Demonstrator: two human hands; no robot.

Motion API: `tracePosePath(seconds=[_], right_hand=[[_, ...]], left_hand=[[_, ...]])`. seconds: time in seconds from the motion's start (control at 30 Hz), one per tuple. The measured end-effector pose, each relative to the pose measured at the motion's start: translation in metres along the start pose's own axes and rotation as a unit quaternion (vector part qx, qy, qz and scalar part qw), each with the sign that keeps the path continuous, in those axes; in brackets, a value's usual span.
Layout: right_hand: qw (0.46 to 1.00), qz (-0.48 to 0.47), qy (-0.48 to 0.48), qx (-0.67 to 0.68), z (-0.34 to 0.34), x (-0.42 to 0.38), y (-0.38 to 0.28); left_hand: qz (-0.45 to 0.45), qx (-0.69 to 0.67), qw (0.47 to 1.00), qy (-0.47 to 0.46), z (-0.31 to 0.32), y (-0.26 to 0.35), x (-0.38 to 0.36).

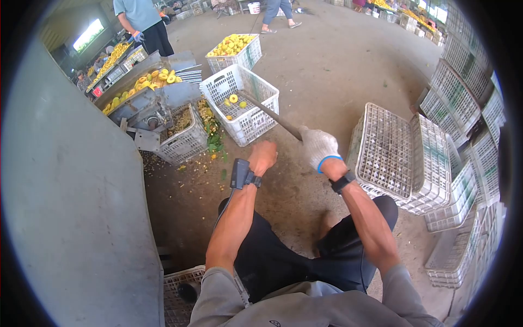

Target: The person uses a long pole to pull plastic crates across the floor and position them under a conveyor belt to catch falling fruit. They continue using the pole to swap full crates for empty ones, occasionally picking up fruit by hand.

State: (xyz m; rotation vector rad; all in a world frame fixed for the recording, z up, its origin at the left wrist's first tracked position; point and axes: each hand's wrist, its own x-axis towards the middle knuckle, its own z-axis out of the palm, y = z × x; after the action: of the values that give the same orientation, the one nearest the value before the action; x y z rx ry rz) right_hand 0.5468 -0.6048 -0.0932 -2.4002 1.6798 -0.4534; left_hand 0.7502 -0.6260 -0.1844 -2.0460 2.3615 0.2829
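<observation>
My right hand, in a white knit glove with a blue cuff, grips the near end of a long brown stick. The stick slants away to the left, across the rim of a white plastic crate, and its far end shows over the crate's inside. A few yellow fruits lie on the crate floor. Just in front of this crate is my left hand, bare and slightly blurred. Its fingers look curled in, and I cannot see what is in them, if anything.
Left of the crate stands a metal machine with fruit halves on its chute. A crate of scraps sits below it, beside spilled bits and leaves. Behind is a crate full of yellow fruit. Stacked crates line the right. Two people stand farther back.
</observation>
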Motion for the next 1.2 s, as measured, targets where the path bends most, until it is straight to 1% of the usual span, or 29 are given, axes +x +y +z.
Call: tracePosePath(seconds=[0.1,0.2,0.23,0.33,0.4,0.47,0.5,0.6,0.63,0.73,0.77,0.8,0.87,0.9,1.0,1.07,1.1,1.17,1.2], right_hand=[[0.999,-0.009,-0.01,-0.041,-0.037,-0.011,0.016],[0.998,-0.047,0.016,-0.04,-0.074,-0.041,0.035],[0.999,-0.025,0.009,-0.03,-0.089,-0.056,0.037],[1.0,-0.009,0.006,0.007,-0.119,-0.1,0.061],[0.998,0.037,-0.015,0.04,-0.139,-0.131,0.069],[0.996,0.065,-0.022,0.061,-0.148,-0.16,0.076],[0.992,0.097,-0.037,0.076,-0.154,-0.172,0.075],[0.987,0.127,-0.016,0.095,-0.154,-0.204,0.085],[0.981,0.15,-0.01,0.124,-0.152,-0.211,0.089],[0.953,0.161,0.047,0.254,-0.133,-0.241,0.12],[0.913,0.25,-0.012,0.322,-0.144,-0.247,0.12],[0.889,0.281,-0.016,0.362,-0.147,-0.256,0.126],[0.829,0.342,-0.027,0.44,-0.151,-0.277,0.142],[0.821,0.332,-0.007,0.464,-0.15,-0.287,0.148],[0.797,0.352,0.009,0.49,-0.151,-0.305,0.163],[0.793,0.346,0.03,0.5,-0.144,-0.312,0.168],[0.788,0.341,0.038,0.512,-0.141,-0.316,0.173],[0.781,0.337,0.065,0.522,-0.136,-0.318,0.177],[0.777,0.336,0.076,0.527,-0.134,-0.32,0.182]], left_hand=[[0.002,0.01,1.0,0.009,0.003,0.003,0.0],[0.007,0.021,1.0,0.01,0.006,0.007,0.0],[0.019,0.018,1.0,0.012,0.004,0.009,-0.002],[0.052,0.006,0.999,0.01,0.004,0.017,-0.002],[0.076,-0.009,0.997,0.002,0.012,0.023,0.0],[0.101,-0.006,0.995,-0.017,0.017,0.035,0.001],[0.112,-0.003,0.993,-0.026,0.02,0.045,0.001],[0.133,-0.021,0.989,-0.053,0.035,0.073,0.001],[0.15,-0.017,0.987,-0.06,0.041,0.082,0.002],[0.187,-0.013,0.979,-0.079,0.061,0.111,0.01],[0.194,-0.013,0.977,-0.084,0.066,0.121,0.014],[0.199,-0.014,0.976,-0.088,0.072,0.133,0.018],[0.223,-0.036,0.972,-0.061,0.085,0.157,0.023],[0.235,-0.045,0.97,-0.049,0.093,0.17,0.027],[0.225,-0.081,0.971,-0.021,0.127,0.213,0.039],[0.27,-0.174,0.947,-0.02,0.148,0.235,0.05],[0.28,-0.166,0.945,-0.008,0.159,0.246,0.058],[0.239,-0.201,0.95,-0.019,0.144,0.271,0.061],[0.184,-0.243,0.951,-0.04,0.12,0.289,0.054]])
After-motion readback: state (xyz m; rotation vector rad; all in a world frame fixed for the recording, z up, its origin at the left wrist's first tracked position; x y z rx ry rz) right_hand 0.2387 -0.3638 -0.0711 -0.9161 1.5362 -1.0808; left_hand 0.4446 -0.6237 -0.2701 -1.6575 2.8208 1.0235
